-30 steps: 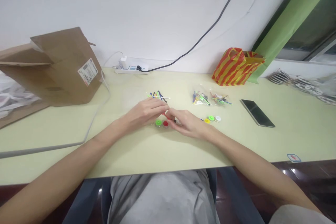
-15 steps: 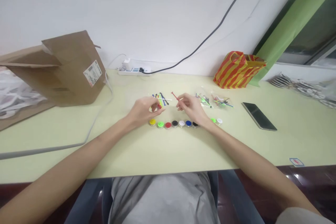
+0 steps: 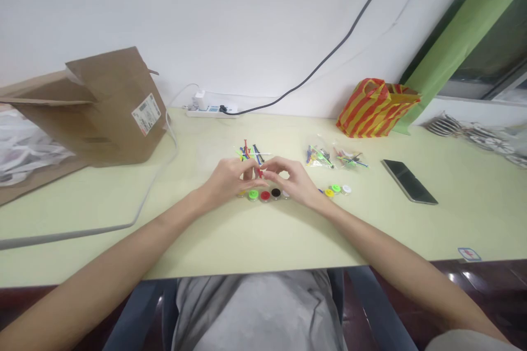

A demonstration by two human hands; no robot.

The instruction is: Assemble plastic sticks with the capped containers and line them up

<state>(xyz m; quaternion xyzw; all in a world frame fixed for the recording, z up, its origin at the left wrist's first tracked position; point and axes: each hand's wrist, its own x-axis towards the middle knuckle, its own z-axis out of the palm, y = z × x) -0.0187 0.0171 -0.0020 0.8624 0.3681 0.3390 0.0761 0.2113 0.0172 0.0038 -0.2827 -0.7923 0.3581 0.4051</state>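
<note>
Head camera view: a small red pin (image 3: 259, 171) is being pinched between the fingertips of both hands, just above a row of coloured round caps (image 3: 264, 195) lying on the pale green table (image 3: 230, 236). The left hand (image 3: 229, 180) and right hand (image 3: 290, 181) are meeting at the pin, fingers curled tight on it. Just behind them, a loose pile of coloured sticks (image 3: 250, 152) is lying; two clear packets (image 3: 335, 157) of more sticks are sitting to the right, near a dark phone (image 3: 409, 181). A brown paper bag (image 3: 111, 107) is standing far left. The risk, judging from this: the thin pin is likely to slip or flick away, or a wrist is nudging the caps out of line.
</note>
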